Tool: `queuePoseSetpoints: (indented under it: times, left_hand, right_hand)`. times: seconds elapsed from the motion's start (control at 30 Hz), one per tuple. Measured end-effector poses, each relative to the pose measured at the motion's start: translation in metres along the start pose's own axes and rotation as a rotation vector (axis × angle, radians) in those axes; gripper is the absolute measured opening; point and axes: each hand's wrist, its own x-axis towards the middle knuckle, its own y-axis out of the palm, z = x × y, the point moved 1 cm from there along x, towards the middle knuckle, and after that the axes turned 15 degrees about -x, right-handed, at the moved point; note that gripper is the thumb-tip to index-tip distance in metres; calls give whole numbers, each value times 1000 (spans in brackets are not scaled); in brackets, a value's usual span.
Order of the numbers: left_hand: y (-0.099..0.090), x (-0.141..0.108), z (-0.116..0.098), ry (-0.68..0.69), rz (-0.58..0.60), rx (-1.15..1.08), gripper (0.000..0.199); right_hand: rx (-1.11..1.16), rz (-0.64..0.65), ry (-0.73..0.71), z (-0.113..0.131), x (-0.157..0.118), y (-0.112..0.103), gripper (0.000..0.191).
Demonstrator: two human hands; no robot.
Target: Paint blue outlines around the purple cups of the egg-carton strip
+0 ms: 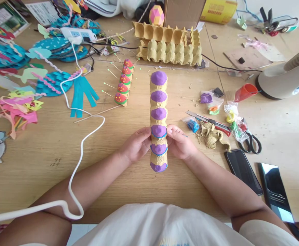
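A long egg-carton strip points away from me, its several bumps capped in purple clay. Thin blue clay lines edge the three purple caps closest to me. My left hand grips the strip's left side, thumb against the fourth cap from the far end. On the opposite side, my right hand pinches it at about the same height. The fingers under the strip are partly hidden. Beyond my left hand lies a finished-looking carton strip with red and green caps, smiling faces and thin green-tipped sticks.
Egg cartons lie at the back. To the right are a utility knife, torn carton scraps, bagged clay, scissors and a phone. A white cable crosses the left side, near paper scraps.
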Motion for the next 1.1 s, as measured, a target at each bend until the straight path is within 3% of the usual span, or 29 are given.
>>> queuePoseSetpoints:
  times: [0.4, 0.8, 1.1]
  left_hand:
    - [3, 1, -3, -40, -10, -88, 26]
    - [1, 0, 0, -71, -7, -108, 33]
    - [1, 1, 1, -51, -25, -61, 37]
  right_hand:
    - [-26, 44, 39, 1, -1, 0, 39]
    - [-269, -59, -161, -3, 0, -5, 35]
    - [-239, -28, -167, -1, -1, -3, 32]
